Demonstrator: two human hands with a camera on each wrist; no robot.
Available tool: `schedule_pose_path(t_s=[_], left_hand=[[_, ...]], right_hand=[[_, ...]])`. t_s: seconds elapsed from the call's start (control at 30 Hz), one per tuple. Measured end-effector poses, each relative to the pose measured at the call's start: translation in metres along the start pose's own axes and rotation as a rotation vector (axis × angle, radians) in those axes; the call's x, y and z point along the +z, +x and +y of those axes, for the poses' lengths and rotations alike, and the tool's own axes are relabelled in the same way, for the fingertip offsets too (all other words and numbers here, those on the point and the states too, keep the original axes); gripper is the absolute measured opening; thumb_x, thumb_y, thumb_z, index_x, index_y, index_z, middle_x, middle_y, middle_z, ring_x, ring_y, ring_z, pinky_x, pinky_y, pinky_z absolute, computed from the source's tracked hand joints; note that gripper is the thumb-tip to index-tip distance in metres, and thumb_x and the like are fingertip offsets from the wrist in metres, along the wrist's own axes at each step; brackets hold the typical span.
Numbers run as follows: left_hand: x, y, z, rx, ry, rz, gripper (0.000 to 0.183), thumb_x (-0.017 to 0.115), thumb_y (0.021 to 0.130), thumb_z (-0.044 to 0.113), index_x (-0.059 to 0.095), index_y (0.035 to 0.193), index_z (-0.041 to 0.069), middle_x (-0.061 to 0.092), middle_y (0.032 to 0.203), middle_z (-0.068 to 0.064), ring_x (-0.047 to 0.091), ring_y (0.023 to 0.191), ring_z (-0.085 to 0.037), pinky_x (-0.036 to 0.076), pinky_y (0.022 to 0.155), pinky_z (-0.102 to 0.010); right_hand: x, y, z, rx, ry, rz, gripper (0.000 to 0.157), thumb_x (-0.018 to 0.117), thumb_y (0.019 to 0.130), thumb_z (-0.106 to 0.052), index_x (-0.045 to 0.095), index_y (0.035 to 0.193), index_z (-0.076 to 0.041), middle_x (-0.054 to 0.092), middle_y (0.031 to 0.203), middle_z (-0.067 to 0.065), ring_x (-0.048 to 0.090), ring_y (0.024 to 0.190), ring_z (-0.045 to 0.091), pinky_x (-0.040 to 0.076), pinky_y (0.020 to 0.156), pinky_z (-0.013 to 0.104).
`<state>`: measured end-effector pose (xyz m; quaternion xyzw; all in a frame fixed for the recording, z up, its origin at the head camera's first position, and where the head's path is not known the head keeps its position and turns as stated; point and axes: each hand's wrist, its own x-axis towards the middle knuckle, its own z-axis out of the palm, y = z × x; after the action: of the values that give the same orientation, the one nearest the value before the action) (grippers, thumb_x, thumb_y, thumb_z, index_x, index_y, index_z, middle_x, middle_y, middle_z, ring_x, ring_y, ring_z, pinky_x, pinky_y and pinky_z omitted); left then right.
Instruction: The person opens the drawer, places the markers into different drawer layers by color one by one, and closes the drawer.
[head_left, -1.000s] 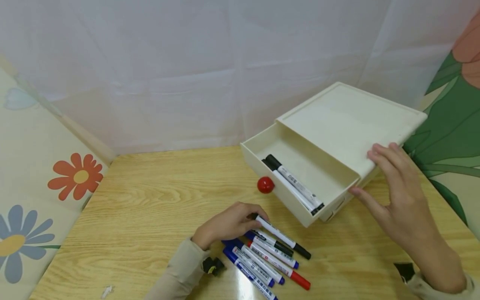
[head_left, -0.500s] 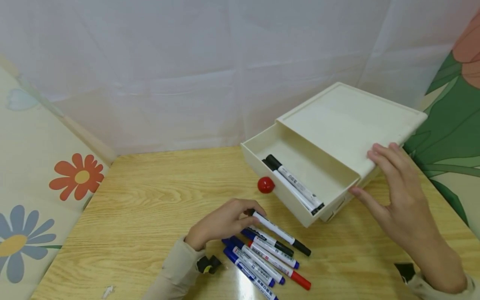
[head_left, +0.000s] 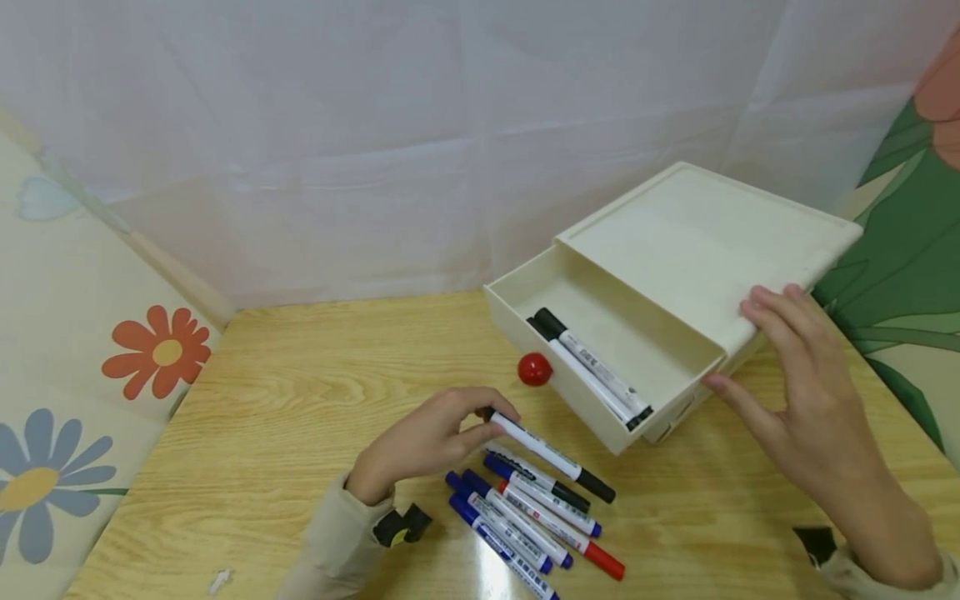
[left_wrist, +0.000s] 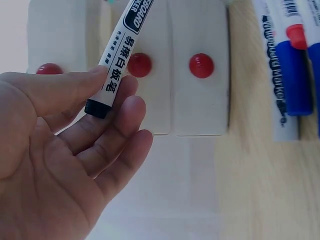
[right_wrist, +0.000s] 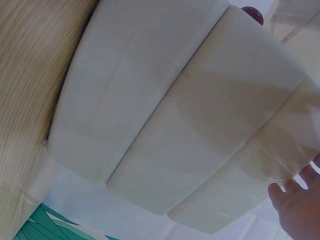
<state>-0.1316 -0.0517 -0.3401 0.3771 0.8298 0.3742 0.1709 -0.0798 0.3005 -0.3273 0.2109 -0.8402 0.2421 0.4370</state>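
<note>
My left hand (head_left: 423,437) pinches a white whiteboard marker (head_left: 536,442) with a black cap near one end, between thumb and fingers. In the left wrist view that marker (left_wrist: 118,65) slants upward from my fingertips. My right hand (head_left: 813,400) rests on the near right edge of a cream drawer unit (head_left: 708,242), fingers on top and thumb by the front corner. Its top drawer (head_left: 622,312) is pulled out and holds markers (head_left: 596,362) with black caps along the front wall. A red knob (head_left: 534,369) sits on that drawer's front.
Several whiteboard markers (head_left: 525,521) with blue, red and black caps lie side by side on the wooden table (head_left: 315,375), below the drawer. Lower drawers with red knobs (left_wrist: 201,65) show in the left wrist view. A white cloth (head_left: 337,150) hangs behind.
My left hand has drawn back to the left and slightly upward, bringing the pinched marker away from the other markers. My right hand stays at the drawer unit's edge.
</note>
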Motion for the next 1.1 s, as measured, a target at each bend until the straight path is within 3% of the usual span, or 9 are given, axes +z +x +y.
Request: schedule_pose_path(t_s=[0.63, 1.1], left_hand=[[-0.009, -0.012, 0.018, 0.035, -0.017, 0.047, 0.017, 0.058, 0.1, 0.013, 0.067, 0.114, 0.015, 0.07, 0.115, 0.004, 0.063, 0.108, -0.008, 0.053, 0.1, -0.032], [-0.014, -0.019, 0.026, 0.136, -0.009, 0.1, 0.016, 0.059, 0.099, 0.012, 0.067, 0.114, 0.012, 0.071, 0.115, 0.001, 0.064, 0.109, -0.011, 0.054, 0.098, -0.034]], right_hand=[[-0.002, -0.001, 0.002, 0.024, -0.028, -0.049, 0.088, 0.046, 0.094, -0.065, 0.051, 0.13, 0.016, 0.049, 0.136, 0.034, 0.033, 0.146, 0.037, 0.02, 0.126, 0.037], [-0.002, -0.001, 0.001, 0.015, -0.026, -0.035, 0.087, 0.046, 0.094, -0.064, 0.051, 0.13, 0.015, 0.049, 0.135, 0.034, 0.034, 0.145, 0.038, 0.021, 0.126, 0.035]])
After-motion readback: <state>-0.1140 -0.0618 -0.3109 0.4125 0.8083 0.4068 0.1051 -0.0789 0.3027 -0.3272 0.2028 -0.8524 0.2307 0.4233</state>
